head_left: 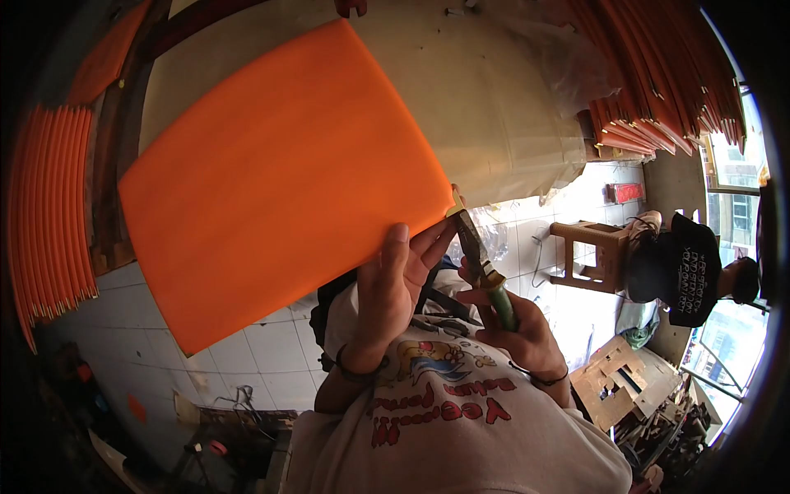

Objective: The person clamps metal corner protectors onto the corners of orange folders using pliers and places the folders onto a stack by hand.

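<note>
Fingers of the left hand (380,300) are gripping the orange panel (284,185) by its edge, right hand (531,333) clutching green-handled tool (492,281); panel's probably handling light, stiff, slick; edges best.

The panel (284,181) is plain orange; the tool's handle (503,308) is green. The pale shirt (465,416) bears red lettering. The table (494,107) is tan.

Over by the bright window (736,169), a co-worker (646,267) in a black lettered shirt (694,267) sits on a brown plastic stool (611,257)! There's a red rectangular object (625,193) down on the pale floor tiles (276,350), and a cut-out board (605,380) lies beside a jumbled scrap heap (683,432).
</note>
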Motion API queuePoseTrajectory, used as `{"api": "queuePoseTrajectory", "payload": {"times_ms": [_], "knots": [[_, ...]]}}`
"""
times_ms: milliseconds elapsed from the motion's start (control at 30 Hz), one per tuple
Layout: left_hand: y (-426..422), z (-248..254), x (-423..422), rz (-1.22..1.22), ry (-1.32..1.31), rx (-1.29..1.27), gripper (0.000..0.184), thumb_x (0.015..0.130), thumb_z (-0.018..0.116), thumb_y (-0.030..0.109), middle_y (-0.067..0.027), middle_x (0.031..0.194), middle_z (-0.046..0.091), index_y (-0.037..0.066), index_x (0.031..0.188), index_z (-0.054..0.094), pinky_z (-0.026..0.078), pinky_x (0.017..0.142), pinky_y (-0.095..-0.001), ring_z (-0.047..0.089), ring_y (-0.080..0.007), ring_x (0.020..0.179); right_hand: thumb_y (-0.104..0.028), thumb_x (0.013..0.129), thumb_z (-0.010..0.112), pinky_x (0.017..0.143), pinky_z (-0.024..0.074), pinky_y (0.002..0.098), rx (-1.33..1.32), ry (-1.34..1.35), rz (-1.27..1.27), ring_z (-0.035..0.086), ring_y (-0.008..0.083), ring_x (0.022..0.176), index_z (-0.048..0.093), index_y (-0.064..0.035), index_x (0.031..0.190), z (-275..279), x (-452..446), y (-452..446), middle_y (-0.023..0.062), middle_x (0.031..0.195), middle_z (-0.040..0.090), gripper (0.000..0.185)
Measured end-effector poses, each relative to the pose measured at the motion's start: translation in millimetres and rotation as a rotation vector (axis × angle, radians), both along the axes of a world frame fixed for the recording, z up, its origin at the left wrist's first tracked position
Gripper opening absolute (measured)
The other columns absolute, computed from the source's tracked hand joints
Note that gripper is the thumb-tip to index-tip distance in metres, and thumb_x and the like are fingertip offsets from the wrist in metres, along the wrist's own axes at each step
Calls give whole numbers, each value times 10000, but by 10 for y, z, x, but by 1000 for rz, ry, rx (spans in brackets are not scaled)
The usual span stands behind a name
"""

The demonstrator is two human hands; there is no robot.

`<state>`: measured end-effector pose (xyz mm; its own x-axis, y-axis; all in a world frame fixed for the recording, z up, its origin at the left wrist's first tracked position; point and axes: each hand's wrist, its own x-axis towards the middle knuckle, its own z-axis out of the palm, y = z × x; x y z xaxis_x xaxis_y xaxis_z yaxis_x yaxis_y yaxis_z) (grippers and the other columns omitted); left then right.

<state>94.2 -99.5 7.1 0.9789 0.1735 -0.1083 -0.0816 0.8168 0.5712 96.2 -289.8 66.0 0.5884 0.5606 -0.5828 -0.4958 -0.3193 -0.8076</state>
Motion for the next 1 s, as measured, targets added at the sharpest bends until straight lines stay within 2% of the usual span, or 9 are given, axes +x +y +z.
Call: {"api": "queuePoseTrajectory", "payload": {"times_ms": [167,267,400,500,600,700,733,833,1000], "knots": [[-4,18,-4,17,4,4,498,1037,314,238,-300,1410,373,-87,1408,245,354,1123,-472,404,-384,1328,120,788,540,1095,330,330,56,44,-46,424,232,1341,361,41,1406,-12,-18,8,161,1373,518,647],[16,-14,-28,20,-48,-61,372,1042,300,146,-246,1395,404,-36,1367,310,333,1132,-505,423,-355,1318,118,784,549,1100,326,336,71,63,-48,416,235,1347,366,42,1401,-20,-21,22,160,1378,514,647],[13,13,-20,9,-37,-98,374,1043,302,151,-241,1392,408,-41,1364,312,337,1133,-498,425,-352,1317,117,769,554,1107,309,338,25,40,-6,417,228,1346,335,36,1420,-23,-11,1,167,1400,495,692],[20,17,-19,2,-22,-106,372,1043,300,148,-232,1389,416,-43,1363,313,346,1129,-495,429,-348,1314,101,724,572,1083,320,333,34,5,-66,442,237,1314,499,24,1289,-66,-30,-18,150,1363,515,575],[13,12,-12,20,-16,-58,391,1041,309,166,-234,1386,422,-50,1367,313,363,1119,-489,436,-348,1309,55,663,605,1032,352,341,40,-142,-103,483,260,1213,627,-13,1009,-175,-55,-78,113,1236,539,353],[0,17,-16,40,-6,22,438,1035,343,212,-253,1386,420,-62,1374,309,383,1105,-483,440,-361,1305,9,626,624,982,374,347,-122,-400,-13,494,266,1086,606,-39,790,-152,12,-55,85,1111,515,172],[1,7,-16,43,-11,21,435,1034,344,209,-255,1384,421,-63,1372,311,384,1104,-487,441,-360,1305,-10,622,623,965,375,356,-157,-404,14,498,253,1009,586,-19,778,-149,26,-81,96,1090,519,161],[-1,17,-9,51,-19,26,433,1033,348,208,-262,1380,422,-67,1367,313,385,1101,-498,447,-366,1298,-11,632,603,887,419,327,-200,-334,-32,523,218,959,573,-1,766,-39,72,-11,99,1060,536,137],[2,3,-9,34,-13,22,447,1032,361,226,-274,1368,424,-79,1356,315,383,1098,-506,460,-396,1277,-32,658,584,682,475,288,-165,-318,-23,606,196,746,580,11,764,-122,78,-21,97,872,594,114]]}}
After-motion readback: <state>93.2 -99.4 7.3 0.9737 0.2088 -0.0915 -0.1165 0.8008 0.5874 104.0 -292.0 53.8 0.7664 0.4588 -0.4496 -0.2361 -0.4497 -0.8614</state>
